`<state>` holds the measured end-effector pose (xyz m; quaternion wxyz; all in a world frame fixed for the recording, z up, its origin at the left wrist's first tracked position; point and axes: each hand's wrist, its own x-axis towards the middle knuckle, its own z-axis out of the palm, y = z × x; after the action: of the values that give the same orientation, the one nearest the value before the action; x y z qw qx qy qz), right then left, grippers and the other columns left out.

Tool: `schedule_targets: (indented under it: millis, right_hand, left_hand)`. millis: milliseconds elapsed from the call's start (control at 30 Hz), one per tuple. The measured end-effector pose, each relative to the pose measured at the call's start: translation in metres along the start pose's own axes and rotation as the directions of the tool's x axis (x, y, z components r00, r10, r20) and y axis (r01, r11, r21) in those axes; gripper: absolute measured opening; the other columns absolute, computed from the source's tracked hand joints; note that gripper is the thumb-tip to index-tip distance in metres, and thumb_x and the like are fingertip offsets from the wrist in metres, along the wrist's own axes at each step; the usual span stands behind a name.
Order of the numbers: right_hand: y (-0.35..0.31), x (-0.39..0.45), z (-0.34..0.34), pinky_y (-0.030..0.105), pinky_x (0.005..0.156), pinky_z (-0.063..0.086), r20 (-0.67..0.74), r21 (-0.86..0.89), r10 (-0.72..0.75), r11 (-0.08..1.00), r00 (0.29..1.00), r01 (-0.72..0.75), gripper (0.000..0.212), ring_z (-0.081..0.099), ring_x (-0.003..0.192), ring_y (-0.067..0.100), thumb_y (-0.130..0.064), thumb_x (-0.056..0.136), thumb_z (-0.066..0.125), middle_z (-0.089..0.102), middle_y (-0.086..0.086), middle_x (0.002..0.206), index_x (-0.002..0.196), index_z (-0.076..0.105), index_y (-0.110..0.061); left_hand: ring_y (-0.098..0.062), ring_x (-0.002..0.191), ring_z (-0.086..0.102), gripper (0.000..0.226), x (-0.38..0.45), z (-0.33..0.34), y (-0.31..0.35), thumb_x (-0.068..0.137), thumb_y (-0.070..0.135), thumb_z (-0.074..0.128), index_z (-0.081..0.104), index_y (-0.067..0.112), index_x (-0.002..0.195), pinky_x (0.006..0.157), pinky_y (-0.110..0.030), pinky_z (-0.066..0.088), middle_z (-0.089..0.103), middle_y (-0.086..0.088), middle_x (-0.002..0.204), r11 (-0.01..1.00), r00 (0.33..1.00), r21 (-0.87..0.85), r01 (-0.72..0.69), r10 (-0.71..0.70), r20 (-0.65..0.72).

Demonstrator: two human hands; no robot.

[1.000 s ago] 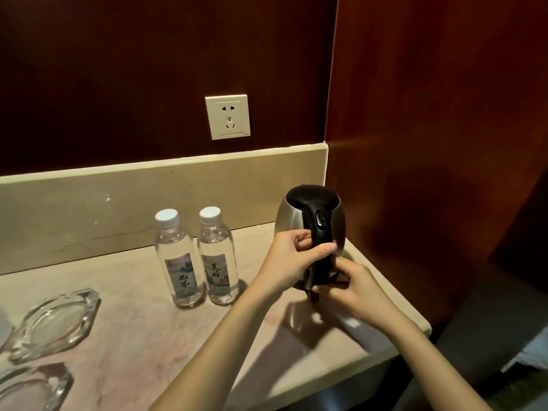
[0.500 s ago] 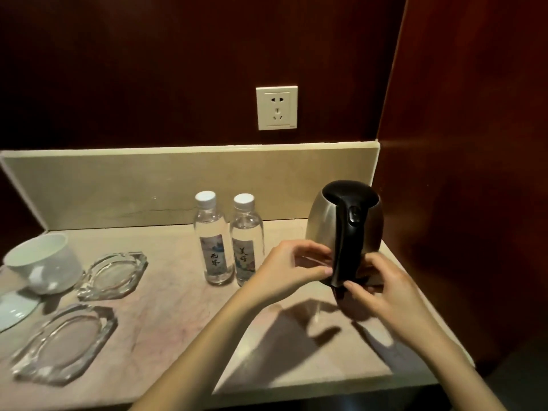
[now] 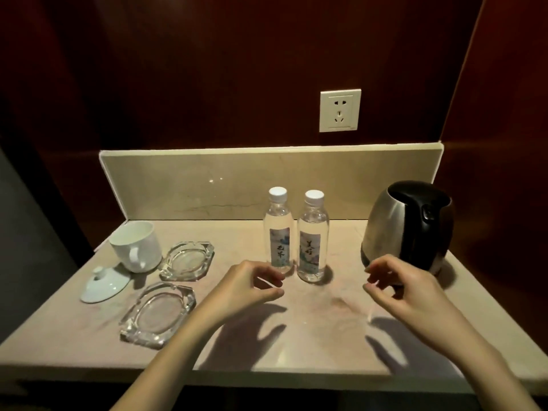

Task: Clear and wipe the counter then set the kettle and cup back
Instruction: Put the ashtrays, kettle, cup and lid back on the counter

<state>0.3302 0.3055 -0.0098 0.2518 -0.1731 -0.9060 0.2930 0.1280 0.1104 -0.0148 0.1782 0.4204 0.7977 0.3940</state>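
Kettle [image 3: 407,226] stood upright at the counter's [image 3: 296,336] back right corner, handle facing me, close to the side wall. My right hand [image 3: 415,289] hovered just in front of it, fingers loosely curled, gripping nothing; I couldn't tell whether a fingertip brushed the steel. My left hand [image 3: 246,287] hung over the bare middle of the counter, equally slack and empty, just short of the two water bottles [image 3: 296,235].

Cup [image 3: 136,246] sat far left by the backsplash, lid [image 3: 103,284] off and lying beside it (knob up). Two glass ashtrays [image 3: 175,280] lay between cup and bottles.

Judged the kettle as placed. Next move would call for reaching left, pinching the lid by its knob and seating it squarely on the cup without knocking the ashtrays.
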Motion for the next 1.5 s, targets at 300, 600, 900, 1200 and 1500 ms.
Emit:
schedule_targets:
  millis: [300, 600, 900, 1200, 1500]
  right_hand:
    - [-0.033, 0.011, 0.065, 0.012, 0.066, 0.05, 0.091, -0.019, 0.087, 0.996, 0.992, -0.086, 0.014, 0.061, 0.085, -0.007, -0.025, 0.085, 0.068, 0.064, -0.012, 0.088, 0.094, 0.058, -0.031]
    - [-0.039, 0.041, 0.062, 0.024, 0.08, 0.048, -0.115, -0.077, 0.19, 0.977, 0.975, -0.2, 0.03, 0.062, 0.089, 0.005, -0.033, 0.079, 0.074, 0.065, -0.01, 0.093, 0.101, 0.059, -0.02]
    - [-0.045, 0.105, 0.062, 0.03, 0.098, 0.041, -0.111, 0.016, 0.134, 0.991, 0.985, -0.133, 0.079, 0.049, 0.117, 0.01, -0.04, 0.07, 0.081, 0.048, -0.007, 0.13, 0.133, 0.036, -0.023]
    - [-0.031, 0.142, 0.064, 0.033, 0.084, 0.047, -0.108, -0.037, 0.039, 0.998, 0.993, -0.043, 0.057, 0.057, 0.1, 0.017, -0.029, 0.068, 0.084, 0.061, 0.004, 0.111, 0.112, 0.051, -0.013]
    - [-0.034, 0.177, 0.082, 0.03, 0.085, 0.047, -0.049, 0.09, 0.017, 0.996, 0.999, -0.012, 0.053, 0.059, 0.101, 0.016, -0.021, 0.071, 0.082, 0.062, 0.002, 0.112, 0.114, 0.053, -0.014]
  left_hand:
    - [-0.001, 0.08, 0.068, 0.017, 0.011, -0.048, -0.045, 0.079, 0.019, 0.075, 0.07, 0.021, 0.095, 0.075, -0.017, 0.053, 0.072, 0.007, 0.09, 0.995, 1.0, 0.096, -0.03, 0.029, 0.008]
    - [-0.001, 0.081, 0.065, 0.041, 0.051, -0.048, -0.043, 0.076, 0.025, 0.077, 0.061, 0.021, 0.114, 0.061, -0.006, 0.045, 0.066, 0.007, 0.101, 0.997, 0.998, 0.072, -0.042, 0.046, -0.053]
    - [-0.005, 0.1, 0.059, 0.074, 0.088, -0.034, -0.023, 0.068, 0.021, 0.084, 0.044, 0.021, 0.131, 0.084, -0.019, 0.044, 0.058, 0.011, 0.114, 0.986, 0.989, -0.1, -0.132, 0.124, -0.086]
    - [0.0, 0.093, 0.063, 0.063, 0.096, -0.039, -0.03, 0.064, 0.022, 0.087, 0.054, 0.021, 0.118, 0.081, -0.022, 0.053, 0.065, 0.01, 0.106, 0.976, 0.977, -0.131, -0.175, 0.156, -0.143]
    - [-0.002, 0.1, 0.062, 0.061, 0.084, -0.058, -0.043, 0.069, 0.023, 0.084, 0.052, 0.025, 0.121, 0.088, -0.026, 0.051, 0.064, 0.011, 0.112, 0.981, 0.984, -0.162, -0.109, 0.083, -0.157]
